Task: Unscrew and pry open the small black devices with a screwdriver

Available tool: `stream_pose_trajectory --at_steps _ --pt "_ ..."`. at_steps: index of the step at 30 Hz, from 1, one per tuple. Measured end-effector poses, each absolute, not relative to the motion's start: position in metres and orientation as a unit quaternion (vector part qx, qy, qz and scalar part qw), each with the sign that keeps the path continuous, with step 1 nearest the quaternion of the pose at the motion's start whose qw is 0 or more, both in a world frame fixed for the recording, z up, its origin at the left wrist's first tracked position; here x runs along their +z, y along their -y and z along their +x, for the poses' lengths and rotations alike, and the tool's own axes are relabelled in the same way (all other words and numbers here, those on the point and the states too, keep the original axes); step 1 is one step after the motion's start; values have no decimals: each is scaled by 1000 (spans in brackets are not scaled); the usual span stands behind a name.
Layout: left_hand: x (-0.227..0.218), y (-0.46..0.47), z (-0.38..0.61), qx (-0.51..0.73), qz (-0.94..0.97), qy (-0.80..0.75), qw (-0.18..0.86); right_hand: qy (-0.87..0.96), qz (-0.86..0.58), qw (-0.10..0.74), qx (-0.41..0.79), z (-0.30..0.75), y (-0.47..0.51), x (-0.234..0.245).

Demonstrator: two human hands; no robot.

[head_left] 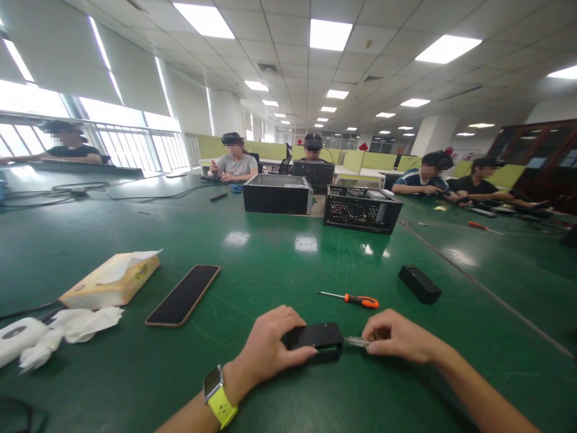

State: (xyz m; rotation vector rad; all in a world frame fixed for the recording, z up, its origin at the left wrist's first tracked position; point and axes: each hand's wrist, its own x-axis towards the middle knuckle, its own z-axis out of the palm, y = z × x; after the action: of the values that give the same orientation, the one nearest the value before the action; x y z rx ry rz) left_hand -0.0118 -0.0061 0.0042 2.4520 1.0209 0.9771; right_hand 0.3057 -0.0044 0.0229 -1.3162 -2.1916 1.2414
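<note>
My left hand [274, 340] is wrapped round a small black box [321, 338], with the thumb along its near side and the fingers over the far side. Between the thumb and fingers of my right hand [396, 337] is a small screwdriver with a see-through handle [357, 341]. It points left at the right end of the box; whether its tip touches cannot be made out. An orange and black screwdriver [360, 300] lies just beyond both hands. Farther right rests a second black box [419, 283] of similar shape.
A phone [184, 296] and a tissue pack [112, 279] lie to the left, beside crumpled tissues [85, 323]. Two computer cases, one closed-sided [277, 197] and one with its inside showing [360, 210], stand ahead. Several people sit around the green table [265, 264].
</note>
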Motion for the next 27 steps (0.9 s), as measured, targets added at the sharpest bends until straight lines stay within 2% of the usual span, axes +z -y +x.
stream_pose_trajectory --at_steps 14,20,27 --pt "5 6 -16 319 858 -362 174 776 -451 136 420 294 16 34" --pt "4 5 -15 324 852 -373 172 805 -459 141 348 275 18 22" --pt "8 7 -15 339 851 -360 176 759 -445 144 453 299 9 24"
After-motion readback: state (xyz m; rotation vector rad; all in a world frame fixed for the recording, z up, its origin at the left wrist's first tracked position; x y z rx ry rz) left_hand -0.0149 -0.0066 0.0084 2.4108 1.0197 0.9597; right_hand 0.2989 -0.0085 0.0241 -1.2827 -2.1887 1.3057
